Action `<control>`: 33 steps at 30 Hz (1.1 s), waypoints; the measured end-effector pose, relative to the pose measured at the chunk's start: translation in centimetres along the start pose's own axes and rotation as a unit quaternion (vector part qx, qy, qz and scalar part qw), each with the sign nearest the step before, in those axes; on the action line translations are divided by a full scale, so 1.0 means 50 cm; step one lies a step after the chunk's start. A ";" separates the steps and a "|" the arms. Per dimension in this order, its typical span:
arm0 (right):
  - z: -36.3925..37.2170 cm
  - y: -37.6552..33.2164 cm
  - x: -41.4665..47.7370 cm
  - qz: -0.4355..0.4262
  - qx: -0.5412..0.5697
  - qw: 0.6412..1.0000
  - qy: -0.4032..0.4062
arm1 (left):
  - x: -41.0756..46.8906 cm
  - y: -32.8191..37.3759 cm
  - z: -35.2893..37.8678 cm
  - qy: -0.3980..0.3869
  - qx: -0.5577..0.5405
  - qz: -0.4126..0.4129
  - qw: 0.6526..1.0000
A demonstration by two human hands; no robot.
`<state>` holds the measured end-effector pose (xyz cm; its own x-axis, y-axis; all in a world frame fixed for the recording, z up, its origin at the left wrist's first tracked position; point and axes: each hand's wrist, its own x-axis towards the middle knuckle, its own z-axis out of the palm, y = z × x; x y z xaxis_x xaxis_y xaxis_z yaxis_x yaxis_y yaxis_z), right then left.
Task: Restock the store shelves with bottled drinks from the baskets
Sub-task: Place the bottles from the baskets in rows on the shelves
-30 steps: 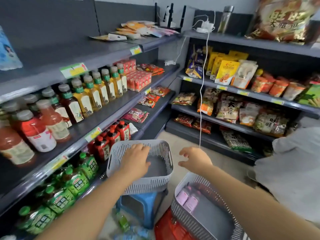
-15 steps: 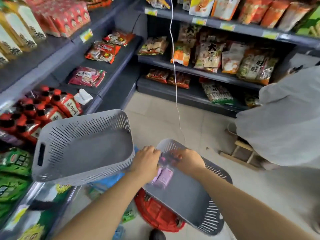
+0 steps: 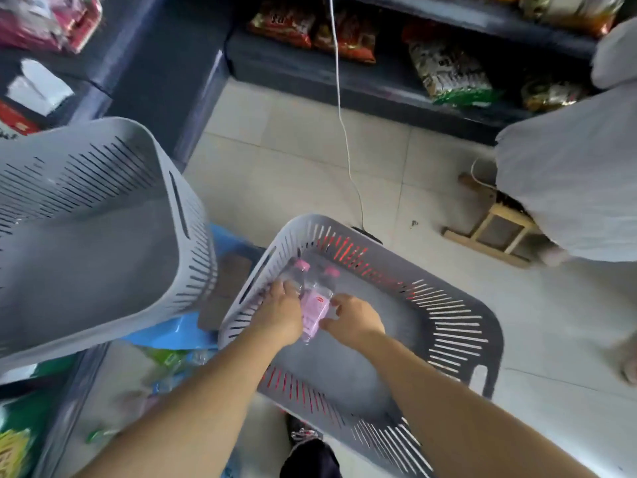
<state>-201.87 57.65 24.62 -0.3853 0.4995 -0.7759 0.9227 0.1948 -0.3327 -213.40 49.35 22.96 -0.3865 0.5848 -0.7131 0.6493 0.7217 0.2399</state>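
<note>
Both my hands are down in the grey slotted basket (image 3: pixel 458 305) on the floor side of the aisle. Two small clear bottles lie side by side near its far left corner, caps pointing away from me. My left hand (image 3: pixel 281 315) is curled over the body of the left bottle (image 3: pixel 300 270), of which only the pink cap and shoulder show, and its fingers (image 3: pixel 287 289) wrap the upper side. My right hand (image 3: pixel 353 320) closes on the pink-labelled bottle (image 3: pixel 315 305) from the right, thumb low and fingertips at the label's edge. Blur keeps me from judging how firm that grip is.

I reckon these are light, being small, though with liquid inside they are not weightless. Thin clear plastic will give if squeezed hard, and a glossy label sleeve may slide in the palm. I would take each round the middle of the body, over the label, not at the cap or narrow neck, one per hand. They lie touching, so I would part them before lifting.

The second basket (image 3: pixel 86 219) at my left looks empty. The shelf (image 3: pixel 293 67) beyond holds snack packets (image 3: pixel 451 77).
</note>
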 end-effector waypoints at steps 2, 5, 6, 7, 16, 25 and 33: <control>0.025 0.009 0.027 0.015 0.041 0.999 -0.011 | 0.025 -0.006 0.024 -0.007 -0.038 -0.035 0.999; 0.055 0.018 0.066 0.052 0.117 0.992 -0.019 | 0.060 -0.007 0.051 0.008 -0.041 -0.078 0.996; 0.061 0.022 0.077 0.071 0.145 0.987 -0.015 | 0.068 -0.008 0.056 0.019 -0.036 -0.081 0.996; 0.066 0.026 0.085 0.092 0.177 0.980 -0.010 | 0.075 -0.010 0.063 0.020 -0.037 -0.081 0.996; 0.107 0.065 0.140 0.168 0.348 0.922 0.020 | 0.091 -0.005 0.087 -0.072 -0.168 -0.102 0.978; 0.048 0.089 0.055 0.172 0.426 0.888 -0.026 | 0.008 -0.016 0.003 -0.193 -0.310 -0.121 0.923; -0.089 -0.029 -0.120 -0.013 0.471 0.880 -0.052 | -0.162 -0.014 -0.145 -0.098 -0.457 -0.049 0.883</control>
<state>-200.81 58.13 32.15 -0.4502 0.4159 -0.7902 0.5106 -0.6061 -0.6099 -215.47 46.78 33.35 -0.2327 0.4917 -0.8391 -0.2157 0.8152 0.5376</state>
